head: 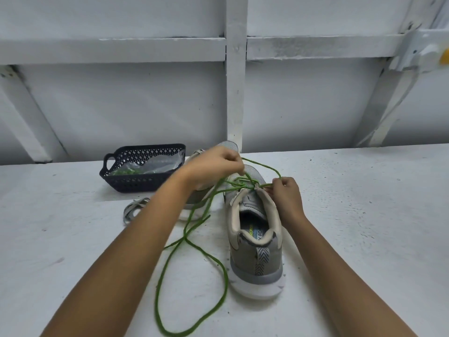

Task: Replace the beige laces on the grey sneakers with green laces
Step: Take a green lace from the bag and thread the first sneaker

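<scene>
White worktop (73, 239) carries, from your left, a dark basket (143, 176) and a loose beige lace (134, 207). Your left hand (213, 166) pinches the green lace (185, 239) in curled fingers above the grey sneaker (257, 259). Your right hand (288, 195) pinches it near the top eyelets. You're mid-lacing, I judge. Next, draw the long slack through evenly without twisting it.

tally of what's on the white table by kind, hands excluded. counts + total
Grey mesh sneakers: 2 (the far one partly behind the left hand)
Long green lace being threaded: 1
Pale loose lace lying on the table: 1
Dark perforated plastic basket: 1
Clear plastic bag in the basket, green contents uncountable: 1
Total: 6
</scene>
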Demonstrator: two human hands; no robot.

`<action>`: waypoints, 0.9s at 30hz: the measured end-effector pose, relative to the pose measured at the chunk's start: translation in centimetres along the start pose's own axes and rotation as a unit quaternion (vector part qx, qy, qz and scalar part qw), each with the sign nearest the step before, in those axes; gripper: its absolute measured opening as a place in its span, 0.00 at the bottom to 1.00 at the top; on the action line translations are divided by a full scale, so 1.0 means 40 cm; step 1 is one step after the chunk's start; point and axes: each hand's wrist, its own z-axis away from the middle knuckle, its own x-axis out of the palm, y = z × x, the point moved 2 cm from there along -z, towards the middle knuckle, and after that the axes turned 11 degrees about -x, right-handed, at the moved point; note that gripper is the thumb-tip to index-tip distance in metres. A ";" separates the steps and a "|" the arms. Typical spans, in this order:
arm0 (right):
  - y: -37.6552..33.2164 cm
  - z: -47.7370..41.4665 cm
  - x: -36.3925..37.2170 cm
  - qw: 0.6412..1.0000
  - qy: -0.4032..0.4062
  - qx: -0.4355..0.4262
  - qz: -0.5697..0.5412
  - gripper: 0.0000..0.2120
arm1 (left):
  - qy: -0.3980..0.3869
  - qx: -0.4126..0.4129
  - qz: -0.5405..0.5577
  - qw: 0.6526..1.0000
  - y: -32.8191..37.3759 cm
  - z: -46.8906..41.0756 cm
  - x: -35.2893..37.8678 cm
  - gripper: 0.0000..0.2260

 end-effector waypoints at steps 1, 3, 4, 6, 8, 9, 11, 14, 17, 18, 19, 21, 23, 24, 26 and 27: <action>0.002 -0.001 0.000 1.000 0.001 0.006 -0.006 0.06 | -0.029 0.016 0.051 0.998 -0.003 0.021 -0.024 0.05; 0.003 -0.003 0.000 1.000 0.000 0.015 -0.013 0.08 | -0.091 0.056 0.166 0.980 -0.017 0.060 -0.072 0.03; 0.003 -0.004 0.001 1.000 0.000 0.019 -0.017 0.07 | -0.127 0.082 0.217 0.964 -0.023 0.076 -0.095 0.02; 0.001 -0.004 0.001 0.999 0.002 0.027 -0.036 0.06 | -0.215 0.137 0.267 0.929 -0.028 0.102 -0.127 0.02; 0.001 -0.005 0.002 0.997 0.005 0.033 -0.074 0.05 | -0.289 0.160 0.246 0.911 -0.020 0.122 -0.132 0.02; 0.002 -0.005 0.003 0.996 0.007 0.030 -0.081 0.06 | -0.306 0.152 0.214 0.915 -0.016 0.125 -0.128 0.04; 0.004 -0.001 0.003 0.998 0.007 0.013 -0.063 0.09 | -0.271 0.108 0.130 0.948 -0.006 0.115 -0.113 0.10; 0.003 0.008 -0.002 0.999 0.004 -0.014 -0.036 0.13 | -0.155 -0.001 -0.026 0.988 0.017 0.066 -0.066 0.09; -0.008 0.017 -0.008 0.999 0.003 -0.038 -0.017 0.10 | -0.074 -0.038 -0.212 0.974 0.058 0.014 0.008 0.07; -0.014 0.021 -0.009 0.999 0.003 -0.046 -0.010 0.09 | -0.058 -0.041 -0.262 0.962 0.068 -0.001 0.031 0.07; -0.019 0.024 -0.010 0.999 0.003 -0.054 -0.005 0.08 | -0.049 -0.050 -0.305 0.950 0.072 -0.017 0.053 0.06; -0.023 0.027 -0.010 0.998 0.004 -0.066 0.000 0.08 | -0.035 -0.077 -0.376 0.923 0.073 -0.044 0.086 0.10; -0.018 0.027 -0.008 0.998 0.006 -0.066 0.000 0.08 | -0.021 -0.099 -0.421 0.902 0.071 -0.058 0.103 0.13; -0.016 0.027 -0.008 0.998 0.007 -0.064 -0.002 0.08 | -0.014 -0.107 -0.430 0.897 0.072 -0.061 0.110 0.13; -0.012 0.025 -0.007 0.998 0.004 -0.061 -0.006 0.08 | 0.004 -0.104 -0.431 0.896 0.070 -0.064 0.121 0.08; -0.010 0.022 -0.006 0.998 0.003 -0.061 -0.005 0.08 | 0.010 -0.094 -0.415 0.905 0.066 -0.067 0.122 0.05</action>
